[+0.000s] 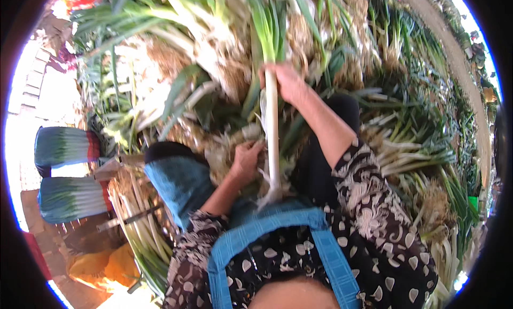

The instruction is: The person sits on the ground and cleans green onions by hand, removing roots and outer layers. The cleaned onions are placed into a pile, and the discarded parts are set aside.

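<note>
A long white-stemmed leek [272, 132] stands lengthwise in front of my body, green leaves away from me and roots near my lap. My right hand [282, 82] is closed around its upper stem, just below the leaves. Left of the stem, my left hand [246, 158] has its fingertips pinched together beside a thin, loose strip of outer skin [263, 108]; whether the strip is between them cannot be told. A blue apron [192, 184] covers my lap and left knee. Peeled scraps lie between my knees.
Heaped leeks with hairy roots [228, 64] lie ahead. More leeks [413, 148] are piled at the right, and a bundle [140, 220] lies at the left. Two printed sacks [66, 146] and an orange bag [104, 269] are at the far left.
</note>
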